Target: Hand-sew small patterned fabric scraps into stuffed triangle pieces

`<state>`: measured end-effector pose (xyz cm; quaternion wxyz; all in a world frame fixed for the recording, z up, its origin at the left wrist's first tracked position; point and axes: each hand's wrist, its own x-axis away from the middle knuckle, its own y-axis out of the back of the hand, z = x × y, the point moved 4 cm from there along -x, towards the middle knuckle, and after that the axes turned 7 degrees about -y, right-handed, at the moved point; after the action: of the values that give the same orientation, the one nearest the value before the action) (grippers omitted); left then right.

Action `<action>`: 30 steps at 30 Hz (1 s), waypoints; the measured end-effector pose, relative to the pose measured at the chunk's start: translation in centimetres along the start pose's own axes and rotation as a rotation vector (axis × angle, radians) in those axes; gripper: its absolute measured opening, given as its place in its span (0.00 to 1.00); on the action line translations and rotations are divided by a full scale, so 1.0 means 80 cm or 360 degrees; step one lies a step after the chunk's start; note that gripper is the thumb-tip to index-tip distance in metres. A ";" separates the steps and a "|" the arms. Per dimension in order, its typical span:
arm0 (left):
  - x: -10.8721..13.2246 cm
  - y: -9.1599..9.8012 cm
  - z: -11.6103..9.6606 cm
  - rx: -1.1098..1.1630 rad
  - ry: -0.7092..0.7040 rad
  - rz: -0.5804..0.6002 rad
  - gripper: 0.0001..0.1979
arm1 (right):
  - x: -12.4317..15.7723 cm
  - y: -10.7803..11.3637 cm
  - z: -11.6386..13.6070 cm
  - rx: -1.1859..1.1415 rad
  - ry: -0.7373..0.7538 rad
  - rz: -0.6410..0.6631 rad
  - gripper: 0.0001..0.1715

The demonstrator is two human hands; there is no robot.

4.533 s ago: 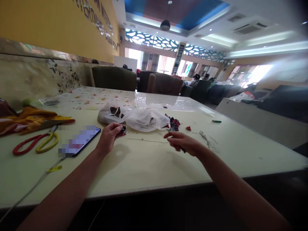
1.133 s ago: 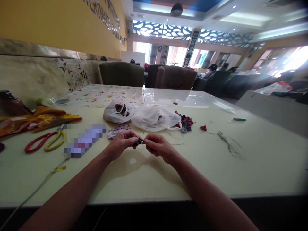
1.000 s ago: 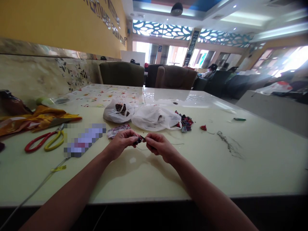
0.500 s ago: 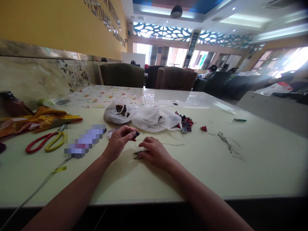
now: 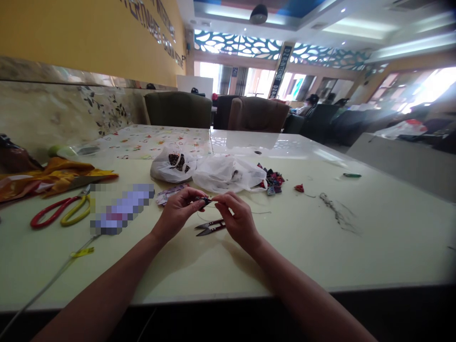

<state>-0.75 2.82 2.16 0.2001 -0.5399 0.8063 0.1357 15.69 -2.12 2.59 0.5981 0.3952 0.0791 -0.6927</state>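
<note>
A small dark patterned piece of cloth (image 5: 202, 203) is pinched between the thumb and fingers of my left hand (image 5: 174, 211). My right hand (image 5: 238, 218) is closed in a pinch at the right end of that piece; whatever lies between its fingertips is too small to make out. Below the right hand, thread snips (image 5: 210, 227) lie on the table, blades to the left and handles partly hidden. A thin thread (image 5: 261, 213) runs over the tabletop beyond the right hand. Just behind the left hand rests a patterned piece of fabric (image 5: 167, 194).
Two white plastic bags (image 5: 228, 173) stand behind my hands, beside a pile of small cloth pieces (image 5: 272, 180). A red cloth piece (image 5: 299, 188), tangled thread (image 5: 335, 211) and a green item (image 5: 352, 175) lie right. Large scissors (image 5: 57, 211), a blurred-out phone-like object (image 5: 124, 209) and orange cloth (image 5: 67, 173) lie left.
My right hand has come off the thread snips, leaving them on the table, and has risen to the dark cloth piece. The left hand still holds that piece.
</note>
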 end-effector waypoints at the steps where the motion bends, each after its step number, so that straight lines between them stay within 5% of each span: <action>1: 0.000 0.000 0.001 0.0001 0.0006 0.0003 0.10 | 0.000 0.000 0.000 -0.0004 0.0002 0.0007 0.10; 18: 0.004 -0.007 0.009 0.0071 0.0074 0.0095 0.09 | 0.000 -0.006 -0.005 -0.0038 -0.0128 0.0060 0.02; 30: 0.004 -0.011 0.016 -0.0095 0.0151 0.0166 0.11 | 0.000 -0.010 -0.011 0.0047 -0.0172 0.0110 0.08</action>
<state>0.20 2.75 0.87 0.1382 -0.5088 0.8374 0.1443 15.36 -1.39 1.74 0.6193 0.3685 0.0228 -0.6930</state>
